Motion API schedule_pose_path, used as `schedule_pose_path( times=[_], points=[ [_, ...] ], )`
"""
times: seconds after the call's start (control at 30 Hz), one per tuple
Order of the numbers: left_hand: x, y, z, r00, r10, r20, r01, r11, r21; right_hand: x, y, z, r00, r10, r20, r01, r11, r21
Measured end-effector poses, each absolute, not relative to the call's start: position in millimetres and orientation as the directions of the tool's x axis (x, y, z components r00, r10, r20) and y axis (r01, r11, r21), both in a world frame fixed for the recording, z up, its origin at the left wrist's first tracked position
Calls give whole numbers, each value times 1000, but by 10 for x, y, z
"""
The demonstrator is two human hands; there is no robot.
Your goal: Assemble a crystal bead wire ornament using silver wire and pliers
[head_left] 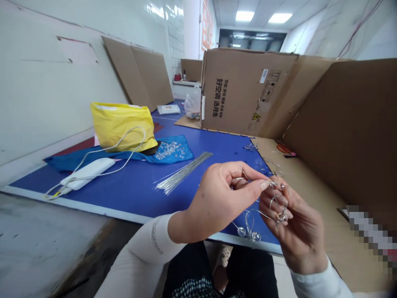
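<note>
My left hand pinches a thin silver wire between thumb and index finger, above the front edge of the blue table. Facing it, my right hand is closed on the same piece of bent wire, which loops around and carries small clear beads. More wire hangs below the hands, with round clear beads at its ends. A bundle of straight silver wires lies to the left of my left hand. Beyond my hands, some wire pieces with clear beads rest near the cardboard.
Loose clear beads lie on a blue cloth, beside a yellow bag. A white power strip with its cable is at the left. Large cardboard boxes stand behind and right. Orange-handled scissors lie on the cardboard.
</note>
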State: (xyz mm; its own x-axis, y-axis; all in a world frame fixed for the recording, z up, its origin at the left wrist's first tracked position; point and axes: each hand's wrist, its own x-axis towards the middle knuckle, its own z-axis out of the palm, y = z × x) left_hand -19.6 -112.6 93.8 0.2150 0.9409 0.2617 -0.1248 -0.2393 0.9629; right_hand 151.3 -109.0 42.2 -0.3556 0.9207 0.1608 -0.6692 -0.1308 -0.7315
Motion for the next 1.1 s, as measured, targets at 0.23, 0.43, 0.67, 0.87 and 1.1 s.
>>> schedule_pose_path(
  times=[0.23, 0.43, 0.67, 0.87, 1.1],
  points=[
    [-147, -1081, 947, 90, 818, 568, 138, -575, 807, 1558, -939, 458, -242, 925, 293, -566, 110, -817],
    [-107, -964, 893, 86, 444, 892, 412, -831, 374, 1572, -813, 539, -90, 903, 421, -454, 339, -824],
    [-125, -740, 851, 47, 402, 915, 495, -805, 328, 1618, -598, 613, -62, 850, 523, -250, 494, -833],
    [-114, -671, 842, 18, 658, 753, 352, -709, 611, 1665, -510, 575, -95, 830, 550, -121, 539, -834],
    [-170, -537, 832, 122, 883, 453, 174, -468, 866, 1687, -428, 488, -106, 848, 519, -95, 510, -855]
  ],
)
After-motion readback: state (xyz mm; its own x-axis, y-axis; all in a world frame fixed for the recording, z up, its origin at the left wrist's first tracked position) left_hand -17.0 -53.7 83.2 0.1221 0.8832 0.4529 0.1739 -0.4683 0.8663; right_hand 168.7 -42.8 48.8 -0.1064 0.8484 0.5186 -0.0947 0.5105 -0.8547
